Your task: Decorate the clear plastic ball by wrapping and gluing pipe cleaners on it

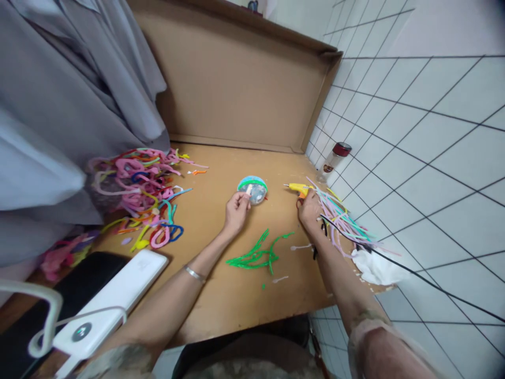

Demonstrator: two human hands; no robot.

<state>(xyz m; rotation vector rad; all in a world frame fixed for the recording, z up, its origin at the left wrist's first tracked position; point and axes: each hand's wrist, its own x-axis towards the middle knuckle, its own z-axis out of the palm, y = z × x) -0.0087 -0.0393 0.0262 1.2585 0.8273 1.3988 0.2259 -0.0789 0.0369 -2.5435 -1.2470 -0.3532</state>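
My left hand (237, 211) pinches a small pale stick-like piece (249, 188), whose exact kind I cannot make out. It overlaps a round, shallow grey-blue dish-like object (258, 193) with green and blue bands along its far rim. To the right, my right hand (310, 209) is closed around the handle of a yellow glue gun (298, 186), its nozzle pointing left toward the round object. Several bright green fuzzy strips (254, 259) lie on the table between my forearms. Pastel pipe cleaners (343, 218) lie just beyond my right hand.
A tangle of colourful pipe cleaners (138, 184) covers the table's left side, beside a person's grey clothing (79, 79). A white power bank (114, 300) lies front left. A jar (331, 162), white tissue (374, 267) and black cord (418, 273) are at right; a cardboard panel (236, 79) stands behind.
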